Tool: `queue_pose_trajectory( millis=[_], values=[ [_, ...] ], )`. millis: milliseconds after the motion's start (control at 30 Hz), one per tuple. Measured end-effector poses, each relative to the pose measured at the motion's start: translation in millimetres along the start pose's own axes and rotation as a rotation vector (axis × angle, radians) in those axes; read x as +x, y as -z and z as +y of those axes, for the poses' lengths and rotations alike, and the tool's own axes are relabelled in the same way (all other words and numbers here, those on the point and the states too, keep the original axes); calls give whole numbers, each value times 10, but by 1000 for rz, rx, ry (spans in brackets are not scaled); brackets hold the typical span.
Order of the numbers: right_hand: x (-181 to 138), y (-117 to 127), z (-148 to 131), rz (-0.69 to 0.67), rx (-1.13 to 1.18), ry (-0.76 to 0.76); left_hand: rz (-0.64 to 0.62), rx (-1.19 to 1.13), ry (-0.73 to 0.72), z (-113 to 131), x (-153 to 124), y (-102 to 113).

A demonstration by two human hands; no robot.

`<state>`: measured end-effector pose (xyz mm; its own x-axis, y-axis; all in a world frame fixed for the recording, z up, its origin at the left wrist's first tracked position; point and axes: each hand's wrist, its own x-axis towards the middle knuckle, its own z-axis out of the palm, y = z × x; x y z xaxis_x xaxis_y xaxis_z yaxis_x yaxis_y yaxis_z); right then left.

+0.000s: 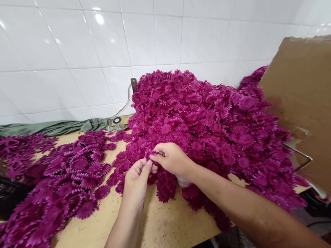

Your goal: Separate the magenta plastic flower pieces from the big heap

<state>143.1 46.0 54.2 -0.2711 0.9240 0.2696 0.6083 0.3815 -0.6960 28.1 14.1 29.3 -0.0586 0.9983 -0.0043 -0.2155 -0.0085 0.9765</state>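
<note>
Between my two hands is a small magenta fabric flower (150, 154), partly hidden by the fingers. My left hand (138, 176) pinches its lower edge between thumb and forefinger. From the right, my right hand (170, 157) grips the flower with thumb and fingertips close to the left ones. Both hands are at the front of a tall heap of magenta fabric flowers (193, 114) with fringed petals. A second, flatter spread of magenta flower pieces (79, 163) lies to the left of my left hand.
A pale wooden table (85, 237) bears the heaps. A cardboard sheet (311, 116) stands at the right, a bent metal wire by its edge. Green cloth (45, 128) runs along the tiled wall (104, 41), near a small device (118, 120). A black box (5, 194) sits at far left.
</note>
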Motion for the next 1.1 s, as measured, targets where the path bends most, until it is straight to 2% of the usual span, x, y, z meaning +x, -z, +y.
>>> queue_pose_trajectory(
  millis=[100, 167, 267, 400, 433, 500, 567, 600, 800, 867, 967, 1100],
  values=[
    [15, -43, -52, 137, -247, -53, -26, 39, -23, -4, -9, -17],
    [45, -54, -50, 172, -275, -85, -25, 45, -17, -9, -18, -25],
    [117, -16, 27, 211, -140, -89, 12, 14, 11, -12, -24, -22],
    [155, 80, 124, 347, 153, -106, 47, -47, 33, -7, -15, -6],
    [140, 92, 126, 315, 211, -96, 44, -57, 34, -8, -11, -3],
    [90, 93, 103, 129, 282, -32, 29, -70, 32, -15, -3, 1],
    [36, 67, 57, -51, 277, 23, 12, -68, 22, -31, 3, 7],
    [16, 51, 30, -80, 242, 25, 1, -60, 17, -42, 5, 10],
    [1, -28, -123, 108, -235, -66, -36, -15, -35, -65, 10, 10],
    [22, -45, -138, 158, -327, -86, -36, 8, -50, -49, 5, 0],
    [71, -47, -91, 181, -299, -88, -14, 3, -31, -23, -8, -10],
    [151, 20, 62, 199, -38, -91, 43, -50, 18, -12, -21, -6]
  ],
)
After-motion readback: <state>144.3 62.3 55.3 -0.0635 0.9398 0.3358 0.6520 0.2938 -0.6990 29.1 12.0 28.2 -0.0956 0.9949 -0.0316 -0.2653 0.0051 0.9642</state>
